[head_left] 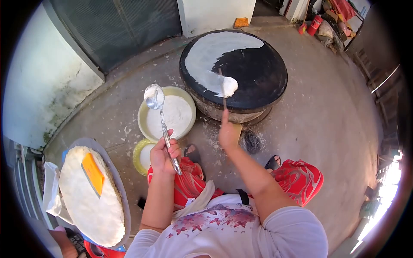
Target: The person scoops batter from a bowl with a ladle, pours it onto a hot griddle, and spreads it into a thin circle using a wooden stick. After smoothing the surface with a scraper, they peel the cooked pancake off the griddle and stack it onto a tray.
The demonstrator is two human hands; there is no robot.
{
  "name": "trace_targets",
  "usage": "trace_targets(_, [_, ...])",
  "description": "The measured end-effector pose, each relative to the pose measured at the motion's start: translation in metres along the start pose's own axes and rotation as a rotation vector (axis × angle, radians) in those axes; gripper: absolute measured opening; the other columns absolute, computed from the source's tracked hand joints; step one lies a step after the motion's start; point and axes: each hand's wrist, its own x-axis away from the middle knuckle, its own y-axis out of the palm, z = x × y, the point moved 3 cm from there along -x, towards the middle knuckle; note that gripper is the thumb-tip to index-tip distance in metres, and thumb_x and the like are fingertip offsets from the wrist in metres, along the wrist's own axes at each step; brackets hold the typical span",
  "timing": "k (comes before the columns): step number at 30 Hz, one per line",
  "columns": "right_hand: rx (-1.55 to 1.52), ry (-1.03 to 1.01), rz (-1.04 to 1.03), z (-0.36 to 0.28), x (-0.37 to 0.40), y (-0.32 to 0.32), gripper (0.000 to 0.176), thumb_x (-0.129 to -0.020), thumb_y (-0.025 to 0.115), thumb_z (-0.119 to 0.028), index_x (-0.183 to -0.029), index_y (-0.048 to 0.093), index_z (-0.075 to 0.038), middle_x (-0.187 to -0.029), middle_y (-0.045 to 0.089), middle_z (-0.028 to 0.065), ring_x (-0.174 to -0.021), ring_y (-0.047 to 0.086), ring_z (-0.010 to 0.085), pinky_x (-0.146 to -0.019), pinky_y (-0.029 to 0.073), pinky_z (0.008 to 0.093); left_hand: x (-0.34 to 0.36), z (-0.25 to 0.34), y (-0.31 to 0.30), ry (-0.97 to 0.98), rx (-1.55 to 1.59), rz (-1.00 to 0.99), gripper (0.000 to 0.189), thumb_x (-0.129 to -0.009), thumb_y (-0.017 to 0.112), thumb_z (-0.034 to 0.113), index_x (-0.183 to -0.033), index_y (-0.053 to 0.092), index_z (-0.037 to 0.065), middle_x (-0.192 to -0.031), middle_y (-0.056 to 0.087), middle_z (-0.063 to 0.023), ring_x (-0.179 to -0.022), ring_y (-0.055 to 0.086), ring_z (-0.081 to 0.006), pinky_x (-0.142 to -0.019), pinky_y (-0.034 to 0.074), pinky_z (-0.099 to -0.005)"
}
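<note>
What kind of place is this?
Probably an outdoor cooking yard. A big round griddle sits low on the concrete floor, partly spread with white batter. The left hand holds a ladle by a bowl of batter, the right hand a spreader, and thin sheets are stacked nearby.

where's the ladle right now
Head view, left side: the ladle is held up in the left hand, its scoop over the batter bowl, just left of the griddle.

Found no legible writing, label, brand or number on the griddle (258, 73), bowl (144, 125), ladle (164, 129), spreader (228, 87) or orange card (93, 173).
</note>
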Motion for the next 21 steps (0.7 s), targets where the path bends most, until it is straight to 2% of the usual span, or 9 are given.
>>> trace_targets(1, [-0.015, 0.048, 0.104, 0.014, -0.002, -0.008, 0.070, -0.076, 0.041, 0.000, -0.136, 0.006, -0.004, -0.083, 0.054, 0.0198, -0.063, 0.058, 0.0277, -0.056, 0.047, 0.0384, 0.001, 0.001, -0.001, -0.002, -0.002, -0.002, 0.030, -0.090, 0.031, 0.018, -0.110, 0.044, 0.001, -0.071, 0.046, -0.0076, -0.051, 0.038, -0.0113, -0.041, 0.033, -0.0221])
trace_targets(2, [0.014, 0.123, -0.001, 0.028, 0.001, -0.010, 0.073, -0.074, 0.043, -0.001, -0.137, 0.007, -0.005, -0.082, 0.055, 0.0200, -0.067, 0.058, 0.0277, -0.058, 0.046, 0.0380, 0.001, 0.001, -0.002, -0.001, 0.009, 0.011, 0.029, -0.090, 0.031, 0.018, -0.110, 0.044, 0.001, -0.071, 0.046, -0.0076, -0.051, 0.038, -0.0113, -0.041, 0.033, -0.0221])
trace_targets(7, [-0.071, 0.158, -0.118, 0.025, 0.018, -0.017, 0.069, -0.078, 0.039, -0.005, -0.137, 0.003, -0.008, -0.083, 0.056, 0.0221, -0.067, 0.059, 0.0338, -0.055, 0.047, 0.0411, -0.004, 0.001, -0.005, 0.014, 0.012, 0.014, 0.029, -0.090, 0.032, 0.017, -0.110, 0.044, 0.000, -0.071, 0.046, -0.0073, -0.051, 0.038, -0.0113, -0.041, 0.033, -0.0221])
trace_targets(9, [0.132, -0.149, -0.014, 0.020, 0.014, 0.001, 0.068, -0.079, 0.039, -0.007, -0.137, 0.002, -0.010, -0.084, 0.056, 0.0216, -0.066, 0.059, 0.0330, -0.055, 0.047, 0.0409, -0.005, 0.002, -0.004, 0.034, 0.016, 0.021, 0.028, -0.090, 0.032, 0.017, -0.109, 0.045, 0.001, -0.071, 0.045, -0.0068, -0.050, 0.038, -0.0112, -0.040, 0.033, -0.0220])
trace_targets(10, [0.107, -0.013, -0.167, 0.034, 0.009, 0.001, 0.068, -0.080, 0.039, -0.008, -0.137, 0.002, -0.012, -0.086, 0.057, 0.0202, -0.068, 0.059, 0.0322, -0.056, 0.048, 0.0402, -0.003, 0.002, -0.003, 0.036, 0.008, 0.023, 0.028, -0.090, 0.032, 0.017, -0.109, 0.045, 0.001, -0.071, 0.045, -0.0068, -0.050, 0.038, -0.0112, -0.040, 0.033, -0.0220])
trace_targets(13, [0.080, 0.130, -0.086, 0.071, 0.010, -0.029, 0.068, -0.080, 0.042, -0.007, -0.137, 0.005, -0.010, -0.084, 0.054, 0.0169, -0.065, 0.059, 0.0284, -0.054, 0.048, 0.0360, -0.001, -0.001, -0.001, 0.022, 0.001, 0.044, 0.028, -0.090, 0.033, 0.017, -0.108, 0.045, 0.000, -0.070, 0.045, -0.0063, -0.050, 0.038, -0.0109, -0.040, 0.033, -0.0218])
trace_targets(15, [0.078, 0.173, -0.149, 0.076, 0.017, -0.041, 0.070, -0.078, 0.041, -0.007, -0.137, 0.004, -0.011, -0.089, 0.054, 0.0199, -0.069, 0.059, 0.0314, -0.057, 0.048, 0.0390, -0.003, 0.000, -0.002, 0.018, 0.031, 0.041, 0.028, -0.090, 0.033, 0.017, -0.108, 0.046, 0.000, -0.070, 0.045, -0.0063, -0.050, 0.038, -0.0105, -0.040, 0.033, -0.0213])
trace_targets(17, [0.033, 0.142, -0.061, 0.072, 0.023, -0.032, 0.070, -0.078, 0.042, -0.006, -0.137, 0.003, -0.011, -0.087, 0.054, 0.0190, -0.068, 0.059, 0.0319, -0.058, 0.048, 0.0398, -0.006, -0.001, -0.002, 0.022, 0.028, 0.043, 0.027, -0.090, 0.033, 0.017, -0.107, 0.046, 0.000, -0.071, 0.045, -0.0061, -0.050, 0.038, -0.0103, -0.040, 0.033, -0.0209])
trace_targets(21, [0.169, -0.026, -0.143, 0.077, 0.017, -0.027, 0.069, -0.079, 0.040, -0.005, -0.137, 0.004, -0.013, -0.087, 0.056, 0.0178, -0.070, 0.059, 0.0320, -0.059, 0.048, 0.0400, -0.008, -0.003, 0.000, 0.046, 0.012, 0.054, 0.027, -0.090, 0.034, 0.016, -0.107, 0.046, 0.000, -0.071, 0.044, -0.0058, -0.049, 0.038, -0.0099, -0.039, 0.033, -0.0208])
